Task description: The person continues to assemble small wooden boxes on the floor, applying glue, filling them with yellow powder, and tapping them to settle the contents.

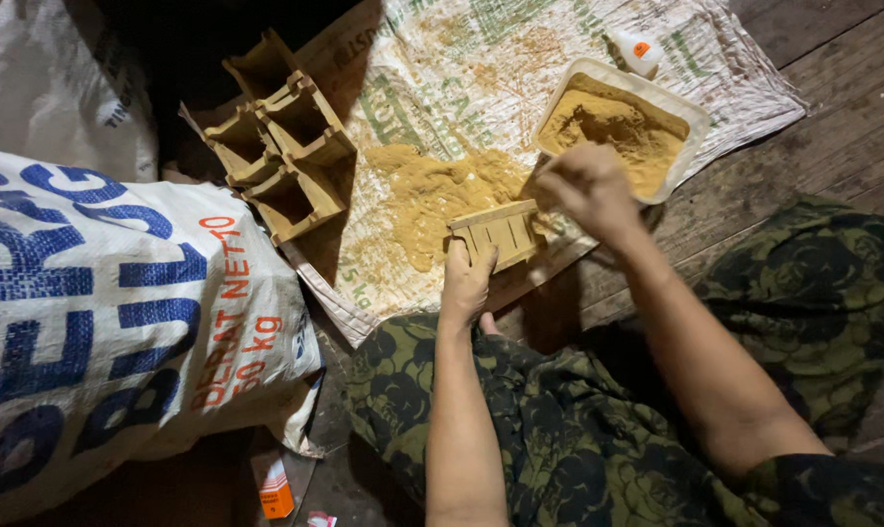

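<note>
**Mould held over powder, right hand at its far edge**

Head view. The left hand [466,278] grips the near side of a small slatted wooden mould [498,232], fingers clamped on its lower edge, thumb up against the slats. The right hand [590,187] sits at the mould's far right corner, fingers curled together; whether they pinch powder or press the mould's rim cannot be told. Just beyond those fingers stands a white tray [694,117] heaped with tan powder. Left of the left fingers, loose powder [432,195] lies spread on a printed sack sheet [520,59]. Further left stand empty moulds [286,146], stacked.

Judgement: the filling step appears in hand. The next move would call for steadying the mould level and packing the powder evenly between the slats.
</note>
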